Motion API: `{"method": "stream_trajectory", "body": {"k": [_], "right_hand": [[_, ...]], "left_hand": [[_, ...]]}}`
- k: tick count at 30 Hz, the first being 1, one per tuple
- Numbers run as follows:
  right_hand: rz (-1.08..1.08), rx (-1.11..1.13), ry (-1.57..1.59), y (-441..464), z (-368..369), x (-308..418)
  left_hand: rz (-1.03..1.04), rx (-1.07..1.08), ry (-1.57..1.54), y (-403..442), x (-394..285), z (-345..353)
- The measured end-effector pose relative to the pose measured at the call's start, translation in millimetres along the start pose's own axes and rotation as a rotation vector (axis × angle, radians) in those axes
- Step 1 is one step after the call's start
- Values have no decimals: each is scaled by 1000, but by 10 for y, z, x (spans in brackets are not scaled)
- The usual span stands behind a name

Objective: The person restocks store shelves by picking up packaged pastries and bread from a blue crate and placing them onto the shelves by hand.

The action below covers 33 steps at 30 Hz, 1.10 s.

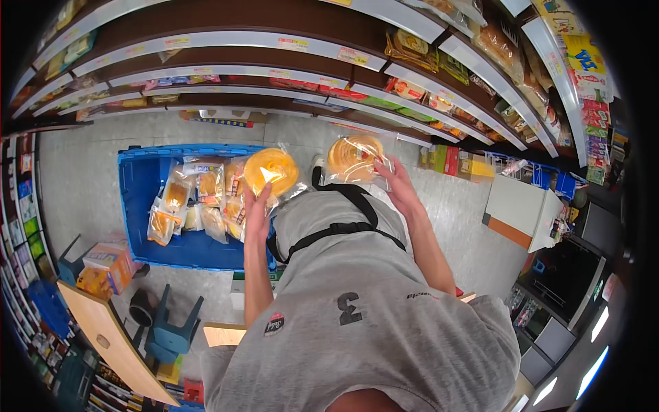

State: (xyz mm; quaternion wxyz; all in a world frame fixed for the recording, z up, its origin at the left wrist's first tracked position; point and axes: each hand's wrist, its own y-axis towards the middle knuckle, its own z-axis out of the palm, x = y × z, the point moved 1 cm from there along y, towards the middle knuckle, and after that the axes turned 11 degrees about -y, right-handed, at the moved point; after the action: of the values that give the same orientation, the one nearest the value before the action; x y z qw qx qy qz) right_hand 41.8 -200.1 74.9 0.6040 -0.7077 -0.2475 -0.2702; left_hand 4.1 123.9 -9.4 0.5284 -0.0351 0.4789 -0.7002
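My left hand (257, 209) holds a round yellow bread in a clear bag (271, 170) over the right end of a blue crate (189, 257). A second round bread in a clear bag (355, 158) is held by its right edge in my right hand (396, 180), in front of my body. Both breads look flat and coiled. Inside the crate, several other bagged breads (176, 196) lie in a loose pile. The fingertips of both hands are partly covered by the plastic.
Store shelves (206, 51) with bagged goods curve across the front. A teal stool (171, 326) and an orange-and-white carton (106, 268) stand at lower left. Low boxes (456, 163) sit beneath the shelves at right, near a white-topped unit (516, 209).
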Motion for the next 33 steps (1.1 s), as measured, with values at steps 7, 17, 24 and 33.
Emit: {"method": "stream_trajectory", "body": {"k": [7, 17, 24, 33], "right_hand": [[-206, -13, 110, -13, 44, 266], [-100, -49, 228, 23, -244, 19], [-105, -4, 20, 243, -279, 200], [-154, -15, -46, 376, -571, 559]], "left_hand": [[126, 197, 39, 241, -629, 630], [318, 314, 152, 719, -1616, 1784], [252, 445, 371, 1536, -2034, 2473], [401, 294, 111, 1668, -1837, 2044]]}}
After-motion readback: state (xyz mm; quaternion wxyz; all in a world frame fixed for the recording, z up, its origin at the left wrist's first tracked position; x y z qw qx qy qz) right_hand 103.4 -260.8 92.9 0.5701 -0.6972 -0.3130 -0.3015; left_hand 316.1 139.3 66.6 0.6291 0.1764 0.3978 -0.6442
